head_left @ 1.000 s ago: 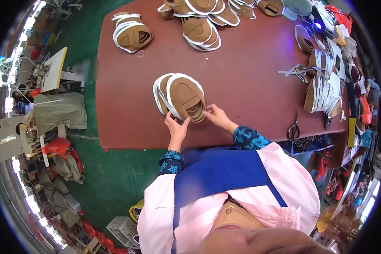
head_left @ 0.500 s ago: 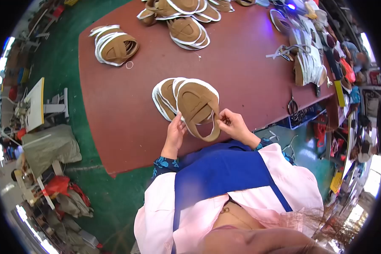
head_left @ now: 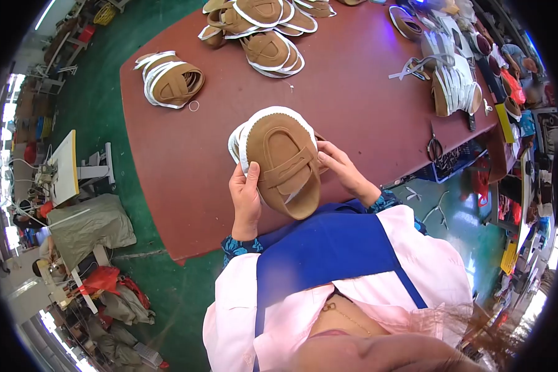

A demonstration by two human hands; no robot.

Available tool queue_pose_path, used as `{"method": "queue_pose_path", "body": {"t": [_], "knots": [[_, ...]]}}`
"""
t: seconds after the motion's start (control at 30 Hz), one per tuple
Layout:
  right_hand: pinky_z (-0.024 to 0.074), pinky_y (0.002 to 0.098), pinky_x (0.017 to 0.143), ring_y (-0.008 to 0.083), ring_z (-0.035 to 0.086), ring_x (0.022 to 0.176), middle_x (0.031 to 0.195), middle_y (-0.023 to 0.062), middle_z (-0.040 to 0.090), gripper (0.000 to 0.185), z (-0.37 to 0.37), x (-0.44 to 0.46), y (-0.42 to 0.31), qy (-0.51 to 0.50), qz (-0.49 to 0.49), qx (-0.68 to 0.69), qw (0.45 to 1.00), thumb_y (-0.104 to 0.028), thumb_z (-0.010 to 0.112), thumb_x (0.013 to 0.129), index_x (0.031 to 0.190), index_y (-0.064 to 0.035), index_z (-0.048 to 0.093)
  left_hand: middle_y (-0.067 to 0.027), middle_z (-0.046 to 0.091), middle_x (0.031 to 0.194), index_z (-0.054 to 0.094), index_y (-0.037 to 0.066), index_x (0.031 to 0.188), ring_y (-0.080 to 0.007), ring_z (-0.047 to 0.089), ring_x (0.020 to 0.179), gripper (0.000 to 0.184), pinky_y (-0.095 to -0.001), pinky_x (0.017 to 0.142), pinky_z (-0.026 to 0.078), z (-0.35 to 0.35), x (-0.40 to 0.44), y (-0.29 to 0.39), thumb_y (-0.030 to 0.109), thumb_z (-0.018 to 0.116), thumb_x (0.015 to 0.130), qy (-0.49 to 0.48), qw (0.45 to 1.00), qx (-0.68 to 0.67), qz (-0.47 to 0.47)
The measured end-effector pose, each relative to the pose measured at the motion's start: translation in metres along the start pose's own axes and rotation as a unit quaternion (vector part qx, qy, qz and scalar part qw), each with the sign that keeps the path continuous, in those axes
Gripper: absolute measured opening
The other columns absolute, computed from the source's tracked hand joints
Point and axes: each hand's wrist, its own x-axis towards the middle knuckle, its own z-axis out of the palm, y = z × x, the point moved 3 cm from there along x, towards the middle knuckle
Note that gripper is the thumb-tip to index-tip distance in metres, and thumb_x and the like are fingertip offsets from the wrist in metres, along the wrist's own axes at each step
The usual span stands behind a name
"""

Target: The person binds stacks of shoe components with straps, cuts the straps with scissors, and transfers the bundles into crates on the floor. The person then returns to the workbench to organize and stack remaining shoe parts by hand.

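A brown shoe upper (head_left: 283, 149) with a white zigzag-edged border and a strap across it is held up before me, its toe end away from my body. My left hand (head_left: 247, 195) grips its left edge, thumb on the brown face. At its right edge is my right hand (head_left: 343, 168), fingers bent against the side; part of the fingertips is hidden behind the upper. Behind it, more white-edged uppers (head_left: 234, 144) show at the left, mostly covered.
The red-brown table (head_left: 186, 161) carries a small stack of uppers (head_left: 175, 84) at the left and a larger pile (head_left: 270, 53) at the back. Strapped uppers (head_left: 456, 87) lie at the right, near black scissors (head_left: 434, 147). A blue crate (head_left: 456, 170) sits by the right edge.
The front upper has been raised toward me and turned to face me more fully. My left thumb has moved onto its face, and my right hand has shifted slightly up.
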Motion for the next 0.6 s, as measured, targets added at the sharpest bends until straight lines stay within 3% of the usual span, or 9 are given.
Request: {"method": "queue_pose_path", "body": {"t": [0.1,0.23,0.33,0.47,0.57,0.6], "knots": [[0.0486,0.0302,0.095,0.0122,0.060,0.106,0.119,0.0064,0.064,0.040,-0.003,0.011,0.012,-0.067,0.059,0.112,0.990,-0.019,0.060,0.100,0.136,-0.0019,0.053,-0.0085,0.069,0.119,0.060,-0.002,0.129,-0.0126,0.065,0.104,0.033,-0.0279,0.090,0.052,-0.004,-0.004,-0.001,0.020,0.057,0.105,0.021,1.000,-0.010,0.013],[0.0537,0.0281,0.088,0.0112,0.065,0.103,0.118,0.0059,0.068,0.038,-0.006,0.018,0.008,-0.088,0.065,0.144,0.983,-0.021,0.063,0.100,0.131,-0.0008,0.059,-0.0094,0.069,0.119,0.060,-0.002,0.129,-0.0136,0.065,0.103,0.033,-0.0285,0.088,0.054,-0.011,-0.007,-0.003,0.021,0.054,0.106,0.056,0.998,-0.036,0.011],[0.0500,0.0251,0.085,0.0070,0.062,0.100,0.114,0.0014,0.068,0.035,0.009,0.017,-0.013,-0.088,0.047,0.161,0.982,-0.024,0.063,0.100,0.128,-0.0035,0.062,-0.0105,0.069,0.120,0.059,-0.003,0.128,-0.0145,0.066,0.103,0.033,-0.0290,0.088,0.054,-0.014,-0.007,-0.007,0.021,0.053,0.107,0.090,0.994,-0.058,0.001],[0.0529,0.0290,0.092,0.0129,0.064,0.110,0.123,0.0075,0.066,0.038,0.012,0.024,-0.010,-0.092,0.060,0.208,0.972,-0.019,0.058,0.102,0.135,-0.0001,0.055,-0.0114,0.066,0.122,0.057,-0.003,0.129,-0.0154,0.064,0.108,0.033,-0.0298,0.091,0.053,-0.013,-0.007,-0.014,0.021,0.052,0.107,0.111,0.989,-0.098,-0.025],[0.0532,0.0308,0.094,0.0140,0.064,0.111,0.125,0.0079,0.066,0.037,0.013,0.029,-0.008,-0.080,0.087,0.246,0.962,-0.020,0.055,0.104,0.135,-0.0005,0.054,-0.0102,0.065,0.120,0.056,-0.003,0.126,-0.0147,0.061,0.109,0.031,-0.0294,0.094,0.050,-0.014,-0.005,-0.024,0.020,0.050,0.108,0.175,0.984,-0.020,-0.009],[0.0535,0.0312,0.094,0.0141,0.065,0.110,0.124,0.0075,0.066,0.036,0.014,0.030,-0.010,-0.073,0.099,0.260,0.958,-0.020,0.054,0.104,0.134,-0.0011,0.055,-0.0097,0.064,0.119,0.056,-0.003,0.125,-0.0144,0.060,0.108,0.030,-0.0292,0.094,0.049,-0.021,-0.005,-0.030,0.020,0.049,0.108,0.207,0.975,0.066,0.042]]}}
